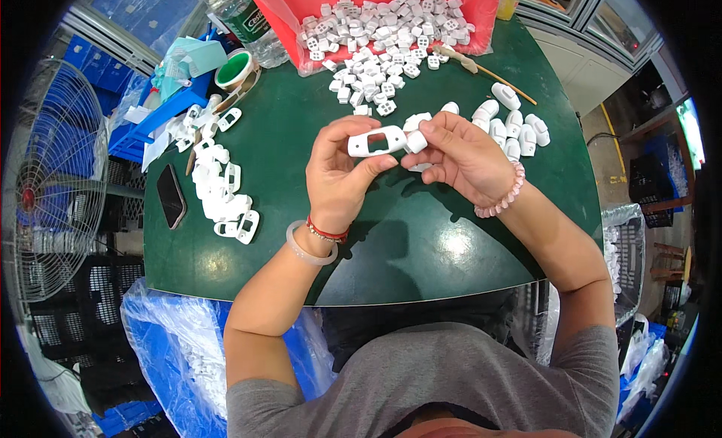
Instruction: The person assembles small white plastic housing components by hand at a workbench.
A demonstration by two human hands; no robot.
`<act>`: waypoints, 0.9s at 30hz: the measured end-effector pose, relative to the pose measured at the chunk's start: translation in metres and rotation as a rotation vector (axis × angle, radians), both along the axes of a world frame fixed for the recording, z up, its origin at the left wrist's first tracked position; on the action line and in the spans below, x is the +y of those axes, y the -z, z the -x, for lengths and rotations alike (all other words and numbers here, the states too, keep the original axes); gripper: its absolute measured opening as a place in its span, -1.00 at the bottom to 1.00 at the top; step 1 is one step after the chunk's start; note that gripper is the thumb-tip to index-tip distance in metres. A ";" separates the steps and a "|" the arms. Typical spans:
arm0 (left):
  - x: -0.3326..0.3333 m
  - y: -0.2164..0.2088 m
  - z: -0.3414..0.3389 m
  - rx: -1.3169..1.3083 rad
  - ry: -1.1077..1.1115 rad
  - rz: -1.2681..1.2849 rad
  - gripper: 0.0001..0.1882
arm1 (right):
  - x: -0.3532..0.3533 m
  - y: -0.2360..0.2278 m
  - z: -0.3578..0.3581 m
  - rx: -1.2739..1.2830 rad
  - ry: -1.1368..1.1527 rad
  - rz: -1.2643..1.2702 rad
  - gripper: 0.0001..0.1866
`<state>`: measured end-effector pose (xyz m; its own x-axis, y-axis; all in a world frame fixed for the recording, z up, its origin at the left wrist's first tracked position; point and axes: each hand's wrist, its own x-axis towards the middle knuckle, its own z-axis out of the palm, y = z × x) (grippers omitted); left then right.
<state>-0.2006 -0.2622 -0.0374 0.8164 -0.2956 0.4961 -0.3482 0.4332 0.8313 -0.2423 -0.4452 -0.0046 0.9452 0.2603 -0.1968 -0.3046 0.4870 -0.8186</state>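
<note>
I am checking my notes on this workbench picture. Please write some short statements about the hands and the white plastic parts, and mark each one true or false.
1. The left hand holds a flat white plastic frame with a window in it. True.
2. The right hand is empty. False: it holds a small white part against the end of the frame.
3. The table is green. True.
4. The black phone lies to the right of both hands. False: it lies on the left side of the table.
5. A heap of small white pieces spills from a red bag at the far edge. True.
</note>
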 end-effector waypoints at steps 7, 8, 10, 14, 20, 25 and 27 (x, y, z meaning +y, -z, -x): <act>-0.005 -0.003 0.012 0.033 0.159 -0.067 -0.57 | 0.008 0.000 0.004 0.044 -0.041 0.113 -0.54; -0.005 -0.004 0.013 0.041 0.163 -0.066 -0.57 | 0.010 0.001 0.005 0.054 -0.045 0.139 -0.49; -0.005 -0.004 0.013 0.036 0.205 -0.088 -0.58 | 0.011 0.001 0.004 0.076 -0.010 0.172 -0.45; -0.008 -0.002 0.013 0.009 0.197 -0.099 -0.59 | 0.008 0.003 0.004 0.081 -0.016 0.246 -0.45; -0.004 0.003 0.008 -0.276 0.083 -0.282 -0.60 | 0.009 0.007 0.003 0.050 -0.039 0.161 -0.51; -0.006 0.001 0.006 -0.043 0.029 -0.101 -0.61 | 0.003 0.002 0.004 0.013 -0.064 0.069 -0.75; -0.006 0.002 0.006 -0.049 0.042 -0.079 -0.61 | 0.003 0.002 0.004 0.006 -0.072 0.080 -0.75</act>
<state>-0.2062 -0.2685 -0.0392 0.7777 -0.3687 0.5091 -0.3724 0.3821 0.8457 -0.2460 -0.4424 -0.0062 0.9235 0.3109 -0.2249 -0.3412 0.3972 -0.8519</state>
